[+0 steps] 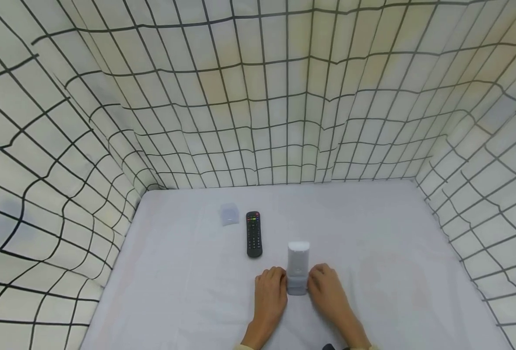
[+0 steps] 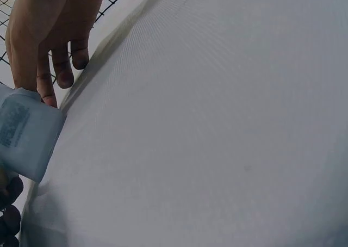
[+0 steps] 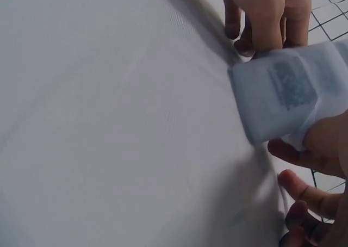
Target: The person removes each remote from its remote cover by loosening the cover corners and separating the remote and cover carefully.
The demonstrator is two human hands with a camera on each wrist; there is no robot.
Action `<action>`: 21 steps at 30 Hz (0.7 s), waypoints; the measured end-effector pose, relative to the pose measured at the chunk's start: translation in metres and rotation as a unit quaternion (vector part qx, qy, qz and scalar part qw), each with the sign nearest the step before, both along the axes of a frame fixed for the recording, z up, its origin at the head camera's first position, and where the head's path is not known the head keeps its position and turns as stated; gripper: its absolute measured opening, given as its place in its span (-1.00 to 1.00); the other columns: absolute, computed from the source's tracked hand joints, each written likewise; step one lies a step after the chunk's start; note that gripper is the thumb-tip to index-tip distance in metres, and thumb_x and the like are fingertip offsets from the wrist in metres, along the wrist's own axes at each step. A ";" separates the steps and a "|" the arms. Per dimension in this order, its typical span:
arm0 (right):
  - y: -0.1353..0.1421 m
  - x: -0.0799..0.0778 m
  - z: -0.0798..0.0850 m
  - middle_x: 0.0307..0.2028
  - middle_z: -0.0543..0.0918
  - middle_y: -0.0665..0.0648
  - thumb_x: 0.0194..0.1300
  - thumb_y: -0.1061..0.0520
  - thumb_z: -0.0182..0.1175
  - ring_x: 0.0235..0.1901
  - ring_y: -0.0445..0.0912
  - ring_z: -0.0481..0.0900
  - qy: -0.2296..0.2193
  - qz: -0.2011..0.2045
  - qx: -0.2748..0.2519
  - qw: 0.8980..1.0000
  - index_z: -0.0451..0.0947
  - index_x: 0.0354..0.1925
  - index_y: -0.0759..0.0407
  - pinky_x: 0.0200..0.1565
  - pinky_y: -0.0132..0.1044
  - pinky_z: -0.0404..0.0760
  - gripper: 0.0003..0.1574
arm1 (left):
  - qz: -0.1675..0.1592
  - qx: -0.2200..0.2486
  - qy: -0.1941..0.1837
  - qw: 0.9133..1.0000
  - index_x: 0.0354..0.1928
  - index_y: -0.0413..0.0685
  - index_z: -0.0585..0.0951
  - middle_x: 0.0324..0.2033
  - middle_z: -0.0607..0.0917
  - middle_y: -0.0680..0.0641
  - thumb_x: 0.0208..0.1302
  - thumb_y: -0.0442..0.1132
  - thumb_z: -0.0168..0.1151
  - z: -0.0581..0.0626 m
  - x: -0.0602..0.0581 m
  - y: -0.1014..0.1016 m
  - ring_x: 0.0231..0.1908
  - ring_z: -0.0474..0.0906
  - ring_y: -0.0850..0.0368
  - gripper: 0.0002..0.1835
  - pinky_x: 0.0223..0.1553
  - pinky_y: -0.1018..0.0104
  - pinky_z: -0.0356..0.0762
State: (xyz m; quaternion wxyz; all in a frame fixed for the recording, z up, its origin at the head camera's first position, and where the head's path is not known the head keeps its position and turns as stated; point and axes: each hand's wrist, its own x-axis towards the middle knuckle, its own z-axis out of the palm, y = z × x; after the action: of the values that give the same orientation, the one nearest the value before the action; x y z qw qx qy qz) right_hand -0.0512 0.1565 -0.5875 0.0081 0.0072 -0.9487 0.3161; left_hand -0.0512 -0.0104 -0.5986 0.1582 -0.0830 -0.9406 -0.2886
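Note:
A pale, translucent box-shaped container point(image 1: 298, 265) with rounded corners stands on the white cloth, its lower part bluish grey. My left hand point(image 1: 271, 294) pinches its left side low down, while my right hand point(image 1: 329, 294) pinches the right side at the same height. A printed label shows on the container's near face point(image 3: 293, 86) in the right wrist view, with a thin clear film over it. From the left wrist, only a few fingertips of my left hand point(image 2: 10, 209) are visible below the container, and my right hand reaches down from above.
Left of the container and farther back lies a black remote control point(image 1: 254, 234). Beside it is a small clear bluish square piece point(image 1: 229, 214). White cloth point(image 1: 183, 272) covers the table, and black-gridded curtains point(image 1: 258, 112) hang at the back and both sides.

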 end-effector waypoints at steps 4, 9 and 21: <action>-0.001 0.001 0.004 -0.09 0.70 0.11 0.49 0.12 0.19 -0.05 0.01 0.66 -0.069 -0.032 -0.047 0.996 0.72 -0.05 0.17 0.06 0.03 0.66 -0.77 | 0.000 0.026 -0.002 1.000 -0.29 0.00 0.64 -0.45 0.64 0.09 0.35 -0.35 0.36 0.000 0.000 0.001 -0.42 0.46 0.27 -0.91 -0.37 0.44 0.36; 0.000 0.002 0.009 -0.03 0.80 0.17 0.55 0.11 0.12 0.06 0.13 0.74 -0.101 -0.047 -0.116 0.987 0.71 0.01 0.14 0.12 0.12 0.67 -0.73 | -0.002 0.049 0.006 0.999 -0.27 -0.05 0.64 -0.42 0.63 0.06 0.33 -0.41 0.35 0.000 0.000 0.002 -0.40 0.51 0.25 -0.90 -0.36 0.39 0.50; -0.004 -0.005 0.010 -0.65 0.57 0.03 0.62 0.17 0.02 -0.66 -0.13 0.51 -0.119 -0.077 -0.247 0.959 0.63 0.08 0.25 -0.57 -0.35 0.48 -0.70 | -0.011 0.073 -0.029 0.997 -0.12 -0.04 0.65 -0.32 0.64 0.07 0.49 -0.30 0.24 0.009 -0.009 0.004 -0.35 0.52 0.31 -0.96 -0.33 0.46 0.55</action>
State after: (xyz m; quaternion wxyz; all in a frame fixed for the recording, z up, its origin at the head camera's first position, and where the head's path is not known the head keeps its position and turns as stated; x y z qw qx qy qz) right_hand -0.0559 0.1524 -0.5777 -0.0793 -0.1064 -0.8328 0.5375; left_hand -0.0598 -0.0060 -0.5895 0.1336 -0.0734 -0.9201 -0.3608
